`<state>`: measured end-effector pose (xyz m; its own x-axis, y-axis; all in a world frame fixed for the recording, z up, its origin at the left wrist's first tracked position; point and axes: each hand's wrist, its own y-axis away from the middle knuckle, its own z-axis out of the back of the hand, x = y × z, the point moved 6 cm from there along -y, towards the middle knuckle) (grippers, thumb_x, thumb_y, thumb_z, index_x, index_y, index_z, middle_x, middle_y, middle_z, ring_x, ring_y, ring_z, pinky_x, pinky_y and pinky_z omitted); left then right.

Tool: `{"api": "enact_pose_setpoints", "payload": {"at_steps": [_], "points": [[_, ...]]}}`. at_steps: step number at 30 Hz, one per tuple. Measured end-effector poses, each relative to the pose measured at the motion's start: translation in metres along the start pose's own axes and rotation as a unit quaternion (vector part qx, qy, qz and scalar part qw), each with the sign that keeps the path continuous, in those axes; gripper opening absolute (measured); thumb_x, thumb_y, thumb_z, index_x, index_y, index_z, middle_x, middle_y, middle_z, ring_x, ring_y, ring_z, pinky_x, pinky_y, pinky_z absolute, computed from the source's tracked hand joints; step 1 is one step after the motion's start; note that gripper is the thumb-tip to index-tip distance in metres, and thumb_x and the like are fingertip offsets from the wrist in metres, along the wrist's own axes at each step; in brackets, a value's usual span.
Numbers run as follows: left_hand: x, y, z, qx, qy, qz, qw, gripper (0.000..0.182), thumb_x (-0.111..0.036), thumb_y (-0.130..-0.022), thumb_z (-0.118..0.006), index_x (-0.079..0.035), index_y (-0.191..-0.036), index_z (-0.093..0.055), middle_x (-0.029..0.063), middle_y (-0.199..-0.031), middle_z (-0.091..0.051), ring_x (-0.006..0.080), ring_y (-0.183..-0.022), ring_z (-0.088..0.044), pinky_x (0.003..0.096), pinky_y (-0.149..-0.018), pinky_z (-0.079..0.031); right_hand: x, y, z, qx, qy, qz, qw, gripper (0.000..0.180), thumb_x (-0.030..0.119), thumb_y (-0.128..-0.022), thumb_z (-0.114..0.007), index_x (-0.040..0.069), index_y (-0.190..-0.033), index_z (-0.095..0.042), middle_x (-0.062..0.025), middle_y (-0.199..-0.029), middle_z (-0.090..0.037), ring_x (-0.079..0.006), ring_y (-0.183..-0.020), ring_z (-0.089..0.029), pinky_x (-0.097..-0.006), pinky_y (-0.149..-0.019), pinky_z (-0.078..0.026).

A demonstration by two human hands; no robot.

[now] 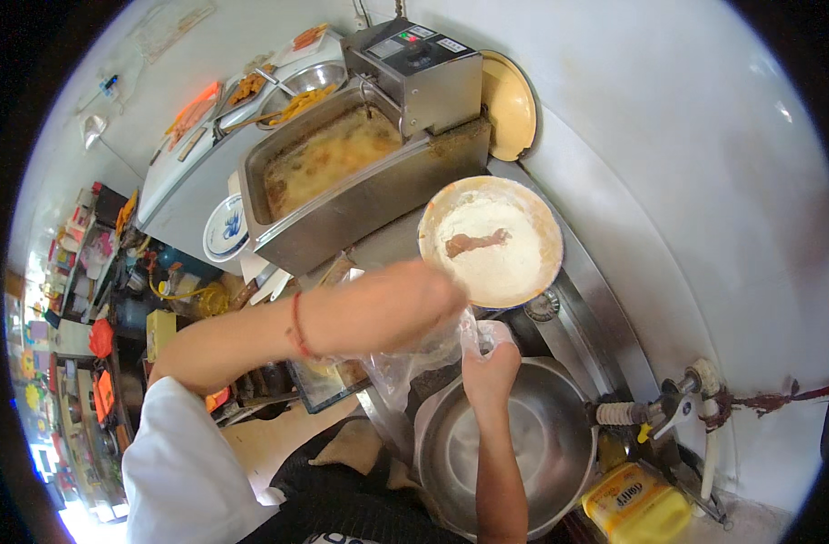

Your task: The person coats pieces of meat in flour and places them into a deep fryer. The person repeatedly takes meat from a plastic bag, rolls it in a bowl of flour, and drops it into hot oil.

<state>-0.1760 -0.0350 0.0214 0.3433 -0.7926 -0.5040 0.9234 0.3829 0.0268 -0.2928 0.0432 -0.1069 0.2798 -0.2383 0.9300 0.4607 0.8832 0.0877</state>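
An enamel basin [433,204] of white flour holds one raw drumstick-shaped piece of meat [475,241], lying on the flour and partly coated. My left hand [421,292], blurred and with a red string around its wrist, is just below the basin's near left rim; its fingers are hidden. Close beside it, my right hand [492,347] has its fingers curled and covered in thin clear plastic. More crumpled clear plastic [394,374] hangs under my left forearm. Whether either hand grips the plastic is not clear. Below my right hand stands a large metal pot [448,469].
A deep fryer [360,224] with bubbling oil [333,156] stands beyond my left arm. Left of it sit a blue-and-white bowl [225,228] and a metal bowl [316,76] with fried food. A tap [666,408] and a yellow jug [635,503] are at the right.
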Motion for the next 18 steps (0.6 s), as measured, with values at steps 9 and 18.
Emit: {"api": "enact_pose_setpoints", "payload": {"at_steps": [9,18], "points": [[0.051,-0.097,-0.024,-0.077,0.013,-0.021,0.997,0.014,-0.002,-0.078,-0.061,0.003,-0.09,-0.066,0.0206,-0.08,-0.066,0.0352,-0.077,-0.064,0.0394,-0.07,-0.051,-0.003,0.009,0.0,0.013,-0.002,-0.009,1.0,0.018,0.016,-0.087,-0.067,-0.002,-0.091,-0.067,-0.0152,-0.074,-0.068,-0.0195,-0.065,-0.061,-0.0345,-0.065,-0.048],[0.039,-0.001,-0.091,0.308,-0.067,0.072,0.946,0.015,-0.011,-0.074,-0.07,0.001,-0.083,-0.068,0.0215,-0.073,-0.064,0.0353,-0.072,-0.066,0.0384,-0.067,-0.053,-0.01,0.012,-0.012,0.133,0.072,-0.02,0.988,0.03,0.03,-0.087,-0.064,0.0,-0.091,-0.063,-0.0256,-0.084,-0.066,-0.0449,-0.082,-0.063,-0.0505,-0.073,-0.049]]}}
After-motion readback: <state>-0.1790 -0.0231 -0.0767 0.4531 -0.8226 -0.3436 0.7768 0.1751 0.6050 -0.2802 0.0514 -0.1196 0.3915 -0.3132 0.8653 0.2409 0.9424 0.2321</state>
